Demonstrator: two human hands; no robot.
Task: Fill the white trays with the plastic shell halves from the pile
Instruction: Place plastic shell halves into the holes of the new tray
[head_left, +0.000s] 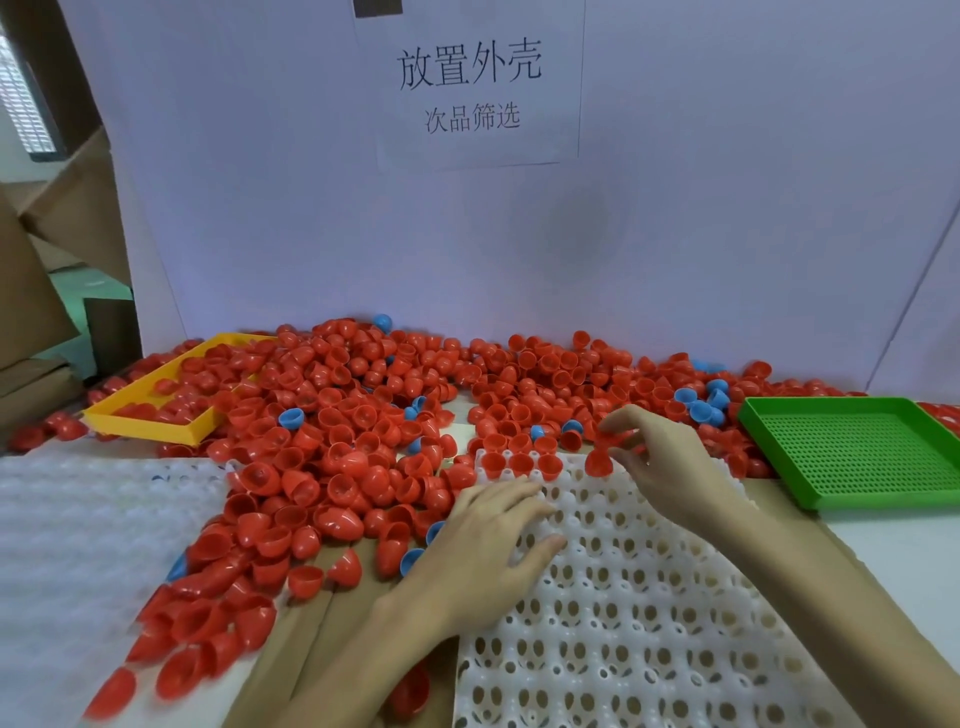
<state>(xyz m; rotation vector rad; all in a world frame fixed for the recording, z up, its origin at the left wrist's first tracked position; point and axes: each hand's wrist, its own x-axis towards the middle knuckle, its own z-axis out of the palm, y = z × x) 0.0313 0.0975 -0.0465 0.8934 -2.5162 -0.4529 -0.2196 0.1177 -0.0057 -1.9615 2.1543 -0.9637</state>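
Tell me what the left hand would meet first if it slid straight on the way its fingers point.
The left hand lies flat on the white tray, fingers pointing up and right. Going on, it would likely cross empty pockets and first meet the red shells seated in the tray's far row, though depth is unclear.

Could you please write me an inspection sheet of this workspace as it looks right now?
Surface: brown cardboard sheet under the work.
Job's things: white tray in front, a few red shell halves seated along its far edge, most cells empty; another white tray at left; large shell pile, mostly red, some blue.
Clutter: yellow tray holding red shells; green perforated tray, nothing seen in it.
Grippers: left hand rests flat on the white tray; right hand pinches a red shell at the tray's far edge.
Cables: nothing seen.
Surroundings: white backboard with a printed sign; cardboard boxes at left.
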